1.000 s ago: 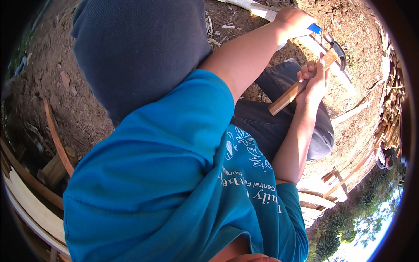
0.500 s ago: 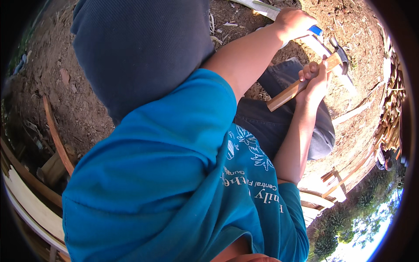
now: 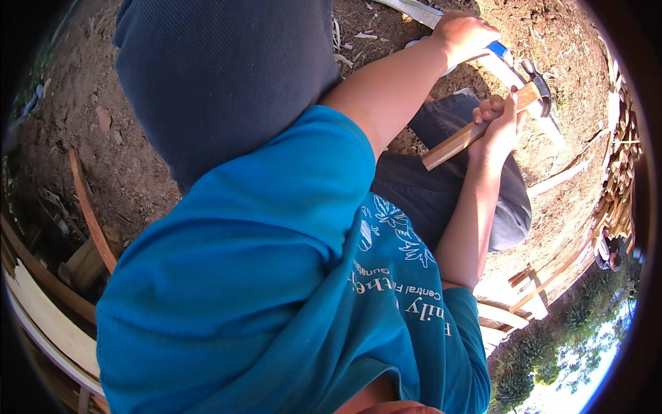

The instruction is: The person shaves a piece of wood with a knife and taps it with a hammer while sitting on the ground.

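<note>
My left hand point(image 3: 463, 38) is closed around a blue-handled tool point(image 3: 496, 48); the blue end pokes out past my fingers. From the hand's other side runs a long, pale grey, blade-like strip point(image 3: 414, 10), apparently part of that tool, though my fist hides the join. My right hand point(image 3: 498, 124) grips the wooden handle of a claw hammer point(image 3: 452, 148), close to its dark metal head. Behind the hammer head, a bright pale strip point(image 3: 549, 130), washed out by sun, lies across the ground; its material is unclear.
My bent legs in dark trousers frame the work, one knee point(image 3: 227, 83) at upper left, the other point(image 3: 510, 214) at right. Wood shavings point(image 3: 365, 35) litter the dirt. Long boards point(image 3: 52, 314) lie at lower left, and a heap of split wood point(image 3: 620, 165) stands at far right.
The pale blade-like strip has shifted slightly to the right, and a little more of the blue handle shows. My right hand and the hammer have hardly moved.
</note>
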Demonstrator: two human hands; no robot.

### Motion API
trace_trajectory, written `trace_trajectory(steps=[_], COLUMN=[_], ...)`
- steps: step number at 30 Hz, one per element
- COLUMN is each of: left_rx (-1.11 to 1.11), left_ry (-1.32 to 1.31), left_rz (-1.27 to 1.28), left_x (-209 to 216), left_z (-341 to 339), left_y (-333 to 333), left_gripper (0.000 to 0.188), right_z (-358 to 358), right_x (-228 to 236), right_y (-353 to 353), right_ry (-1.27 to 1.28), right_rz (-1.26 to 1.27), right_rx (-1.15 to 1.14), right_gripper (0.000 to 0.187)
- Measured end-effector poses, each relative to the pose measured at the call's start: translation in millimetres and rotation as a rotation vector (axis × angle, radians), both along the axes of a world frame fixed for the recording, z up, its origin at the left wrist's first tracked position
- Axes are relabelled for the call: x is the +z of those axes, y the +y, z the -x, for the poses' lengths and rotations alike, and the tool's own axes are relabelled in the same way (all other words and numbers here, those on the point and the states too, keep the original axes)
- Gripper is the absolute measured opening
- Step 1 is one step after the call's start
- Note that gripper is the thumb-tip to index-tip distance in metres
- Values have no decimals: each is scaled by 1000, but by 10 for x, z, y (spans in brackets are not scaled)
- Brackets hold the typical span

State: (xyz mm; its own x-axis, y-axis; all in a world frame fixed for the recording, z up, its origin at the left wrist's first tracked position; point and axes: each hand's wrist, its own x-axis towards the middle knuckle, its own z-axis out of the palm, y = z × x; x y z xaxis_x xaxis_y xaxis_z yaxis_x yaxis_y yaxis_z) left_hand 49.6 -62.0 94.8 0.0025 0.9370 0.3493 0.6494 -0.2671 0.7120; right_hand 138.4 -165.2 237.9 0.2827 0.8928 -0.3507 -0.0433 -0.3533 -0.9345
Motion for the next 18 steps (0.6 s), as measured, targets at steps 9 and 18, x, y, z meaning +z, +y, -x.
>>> trace_trajectory(steps=[9, 18], left_rx=[7, -23], left_ry=[58, 88], left_rz=[-43, -8], left_x=[-95, -102], left_z=[-23, -32], left_y=[-23, -106], left_gripper=[20, 23], right_z=[8, -31], right_x=[33, 0], right_y=[-38, -62], right_ry=[-40, -50], right_rz=[64, 140], right_rx=[43, 65], right_gripper=[10, 11])
